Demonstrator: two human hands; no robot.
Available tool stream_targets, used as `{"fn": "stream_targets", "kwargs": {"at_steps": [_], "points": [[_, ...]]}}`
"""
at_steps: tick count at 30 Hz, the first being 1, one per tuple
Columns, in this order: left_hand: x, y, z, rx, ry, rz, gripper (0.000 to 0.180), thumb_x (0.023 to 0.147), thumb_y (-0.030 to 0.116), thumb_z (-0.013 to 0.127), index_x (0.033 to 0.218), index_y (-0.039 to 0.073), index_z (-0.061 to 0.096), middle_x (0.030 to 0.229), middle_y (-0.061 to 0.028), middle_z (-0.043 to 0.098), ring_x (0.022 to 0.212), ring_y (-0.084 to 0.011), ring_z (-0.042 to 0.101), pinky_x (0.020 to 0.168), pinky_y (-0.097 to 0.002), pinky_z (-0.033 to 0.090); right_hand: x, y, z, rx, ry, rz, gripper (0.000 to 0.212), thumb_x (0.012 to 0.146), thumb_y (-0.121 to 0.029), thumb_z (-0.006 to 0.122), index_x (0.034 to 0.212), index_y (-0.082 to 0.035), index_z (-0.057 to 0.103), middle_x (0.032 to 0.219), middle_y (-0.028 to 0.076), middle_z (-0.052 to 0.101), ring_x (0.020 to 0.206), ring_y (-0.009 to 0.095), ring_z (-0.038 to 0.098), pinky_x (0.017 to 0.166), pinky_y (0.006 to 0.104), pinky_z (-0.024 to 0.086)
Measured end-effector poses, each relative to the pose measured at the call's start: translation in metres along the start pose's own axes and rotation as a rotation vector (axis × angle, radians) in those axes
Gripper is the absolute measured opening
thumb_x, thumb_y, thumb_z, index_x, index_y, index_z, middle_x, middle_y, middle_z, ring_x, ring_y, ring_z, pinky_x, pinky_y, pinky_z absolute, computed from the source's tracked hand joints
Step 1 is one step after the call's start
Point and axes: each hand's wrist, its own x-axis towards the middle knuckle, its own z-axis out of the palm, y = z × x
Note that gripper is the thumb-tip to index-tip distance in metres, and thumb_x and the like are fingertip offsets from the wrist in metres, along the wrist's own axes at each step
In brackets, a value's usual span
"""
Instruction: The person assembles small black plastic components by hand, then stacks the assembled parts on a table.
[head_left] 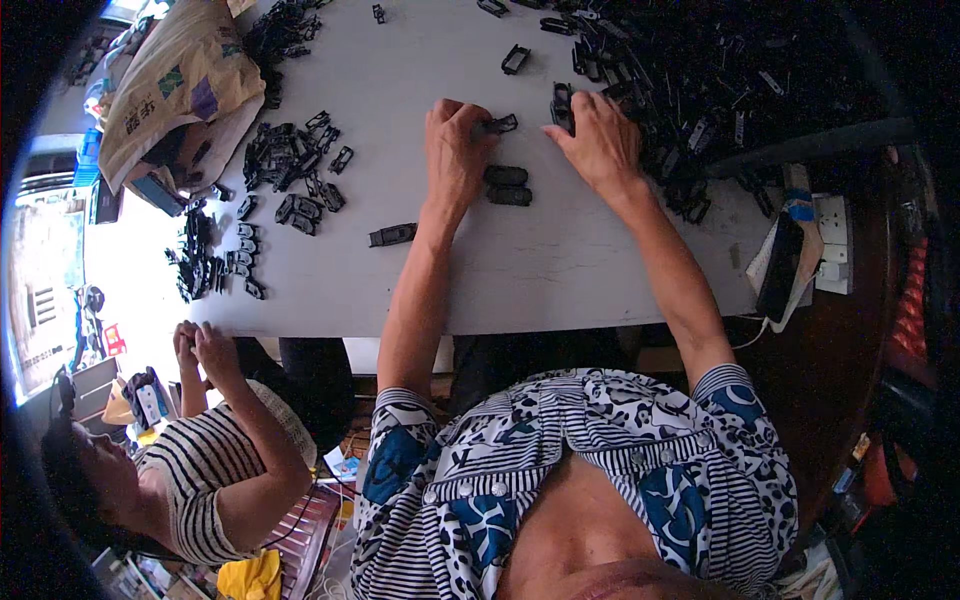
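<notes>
My left hand is closed, its fingertips pinching a small black plastic frame that sticks out to the right. Farther right, my right hand has its thumb and forefinger around a longer black plastic piece, standing at the edge of the big heap. Between my hands, a little nearer to me, two black plastic pieces lie side by side on the table. A single black piece rests left of my left forearm. One open black frame lies beyond my hands.
A large heap of black parts fills the table's far right. Smaller piles lie left, beside a brown paper sack. At lower left sits another person in a striped top, hands together. A white power strip is at the right edge.
</notes>
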Motion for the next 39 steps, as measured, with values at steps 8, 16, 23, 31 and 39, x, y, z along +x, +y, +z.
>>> {"fn": "stream_targets", "kwargs": {"at_steps": [8,16,23,31,39], "points": [[-0.002,-0.009,-0.004,-0.009,-0.018,0.060,0.030,0.063,0.004,0.079,0.091,0.006,0.070,0.102,-0.0126,0.060,0.099,-0.0321,0.056,0.085,-0.0393,0.047,0.006,-0.005,-0.007,0.321,0.108,-0.356,0.030,0.073,-0.005,0.073,0.099,-0.003,0.058,0.095,0.011,0.058,0.090,0.032,0.059,0.077,0.0395,0.049],[0.002,-0.006,-0.003,-0.032,0.002,0.075,0.032,0.059,0.004,0.080,0.089,0.005,0.071,0.101,-0.0126,0.061,0.098,-0.0315,0.057,0.083,-0.0388,0.048,0.028,-0.016,0.003,0.337,0.046,-0.584,0.027,0.070,-0.003,0.074,0.094,-0.002,0.062,0.091,0.010,0.060,0.090,0.030,0.060,0.078,0.0391,0.050],[0.000,-0.013,0.000,-0.057,0.016,0.057,0.033,0.056,0.003,0.081,0.088,0.005,0.071,0.100,-0.0122,0.062,0.097,-0.0304,0.058,0.083,-0.0386,0.048,0.034,-0.015,0.014,0.289,0.026,-0.661,0.025,0.066,0.001,0.072,0.088,-0.001,0.059,0.087,0.010,0.058,0.088,0.031,0.058,0.074,0.0405,0.049],[-0.001,-0.013,-0.002,-0.093,-0.017,0.065,0.038,0.056,0.002,0.080,0.092,0.005,0.069,0.099,-0.0117,0.058,0.098,-0.0321,0.053,0.085,-0.0404,0.045,0.027,-0.022,0.011,0.218,0.036,-0.657,0.008,0.071,-0.001,0.061,0.077,-0.002,0.054,0.082,0.013,0.056,0.085,0.033,0.058,0.070,0.0418,0.049],[0.003,-0.027,-0.097,0.680,0.085,-0.158,0.029,0.072,0.016,0.076,0.099,0.008,0.069,0.102,-0.0145,0.062,0.098,-0.0331,0.058,0.083,-0.0415,0.049,0.034,-0.009,-0.015,0.180,-0.095,-0.500,0.006,0.084,-0.006,0.059,0.089,-0.004,0.062,0.088,0.013,0.058,0.089,0.033,0.061,0.075,0.0426,0.051]]}}
